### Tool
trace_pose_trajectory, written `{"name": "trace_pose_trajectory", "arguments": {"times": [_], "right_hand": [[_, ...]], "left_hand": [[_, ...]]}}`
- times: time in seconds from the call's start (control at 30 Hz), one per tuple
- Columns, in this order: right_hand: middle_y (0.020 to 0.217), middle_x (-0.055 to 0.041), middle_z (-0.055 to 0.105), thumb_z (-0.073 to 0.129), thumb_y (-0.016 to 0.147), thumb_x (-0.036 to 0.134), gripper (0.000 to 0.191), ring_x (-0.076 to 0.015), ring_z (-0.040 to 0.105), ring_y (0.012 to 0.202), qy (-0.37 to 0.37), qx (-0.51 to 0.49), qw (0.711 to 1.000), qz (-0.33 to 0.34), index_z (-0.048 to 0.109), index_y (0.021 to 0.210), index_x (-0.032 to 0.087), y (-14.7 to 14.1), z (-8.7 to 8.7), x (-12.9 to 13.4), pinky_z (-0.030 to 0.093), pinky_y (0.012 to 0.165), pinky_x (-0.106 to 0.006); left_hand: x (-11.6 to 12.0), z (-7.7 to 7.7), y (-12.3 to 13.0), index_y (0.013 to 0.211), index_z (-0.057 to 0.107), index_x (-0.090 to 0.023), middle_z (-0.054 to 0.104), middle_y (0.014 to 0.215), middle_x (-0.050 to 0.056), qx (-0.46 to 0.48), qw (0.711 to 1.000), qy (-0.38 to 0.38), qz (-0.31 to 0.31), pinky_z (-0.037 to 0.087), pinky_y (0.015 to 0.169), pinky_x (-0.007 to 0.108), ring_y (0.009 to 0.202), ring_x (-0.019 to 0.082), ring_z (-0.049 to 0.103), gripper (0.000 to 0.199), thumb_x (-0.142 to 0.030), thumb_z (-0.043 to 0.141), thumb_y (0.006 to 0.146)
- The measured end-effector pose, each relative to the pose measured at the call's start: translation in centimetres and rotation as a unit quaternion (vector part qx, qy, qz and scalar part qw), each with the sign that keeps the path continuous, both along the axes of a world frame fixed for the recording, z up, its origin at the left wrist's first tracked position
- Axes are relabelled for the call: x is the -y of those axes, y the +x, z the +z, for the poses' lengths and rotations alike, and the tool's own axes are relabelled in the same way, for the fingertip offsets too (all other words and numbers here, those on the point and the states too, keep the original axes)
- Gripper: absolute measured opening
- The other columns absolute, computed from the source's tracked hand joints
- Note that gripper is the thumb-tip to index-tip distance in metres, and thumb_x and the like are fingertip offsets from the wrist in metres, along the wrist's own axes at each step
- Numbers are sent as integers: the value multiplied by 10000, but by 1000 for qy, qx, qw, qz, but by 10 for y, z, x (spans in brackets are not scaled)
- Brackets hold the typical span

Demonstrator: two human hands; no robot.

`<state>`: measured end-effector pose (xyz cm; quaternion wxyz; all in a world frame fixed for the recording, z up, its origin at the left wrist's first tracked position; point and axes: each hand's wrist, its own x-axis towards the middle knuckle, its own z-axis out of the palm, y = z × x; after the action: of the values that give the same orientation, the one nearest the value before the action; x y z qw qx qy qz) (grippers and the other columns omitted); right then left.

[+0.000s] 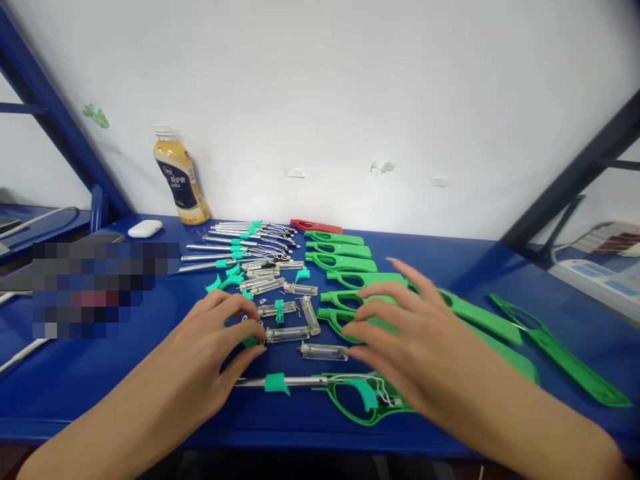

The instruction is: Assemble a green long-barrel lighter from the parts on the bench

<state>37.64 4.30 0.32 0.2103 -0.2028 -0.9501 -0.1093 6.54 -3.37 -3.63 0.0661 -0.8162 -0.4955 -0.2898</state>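
My left hand is curled, thumb and fingertips pinched at the left end of a clear plastic lighter fuel tank. What lies between those fingertips is hidden. With fingers spread, my right hand hovers over green lighter shell halves, its thumb beside another clear tank. In front of both hands lies a green lighter shell, with a metal tube, a teal trigger and white wires in it. A teal piece sits around the tube. More clear tanks lie between my hands, one bearing a teal clip.
Several metal tubes with wires lie at the back left. Green shells and a red shell are lined up near the wall. A yellow bottle and white case stand back left. Another green shell lies far right.
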Motion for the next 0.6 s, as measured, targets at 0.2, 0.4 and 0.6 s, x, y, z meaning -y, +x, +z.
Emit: {"name": "trace_pose_trajectory", "arguments": {"times": [0.2, 0.4, 0.6], "right_hand": [[894, -19, 738, 851, 964, 370, 169, -312, 715, 1060, 62, 54, 997, 11, 758, 922, 235, -30, -14, -2, 487, 1212, -666], [867, -3, 751, 903, 926, 375, 214, -279, 733, 986, 103, 45, 994, 16, 759, 873, 225, -34, -22, -8, 570, 1143, -609], [794, 3, 765, 754, 1044, 215, 181, -262, 757, 1017, 144, 20, 989, 9, 766, 866, 183, -33, -27, -10, 494, 1223, -598]], "left_hand": [[2, -7, -3, 1046, 743, -296, 702, 1122, 26, -3, 1000, -7, 27, 494, 880, 380, 1014, 247, 603, 247, -243, 520, 1138], [4, -13, -3, 1035, 755, -282, 687, 1147, 39, -20, 999, -22, 38, 471, 933, 414, 1053, 258, 592, 239, -284, 543, 1144], [-3, -18, 2, 1000, 757, -268, 690, 1141, 48, -29, 999, -11, 38, 472, 907, 413, 1060, 264, 590, 293, -234, 507, 1148]]}}
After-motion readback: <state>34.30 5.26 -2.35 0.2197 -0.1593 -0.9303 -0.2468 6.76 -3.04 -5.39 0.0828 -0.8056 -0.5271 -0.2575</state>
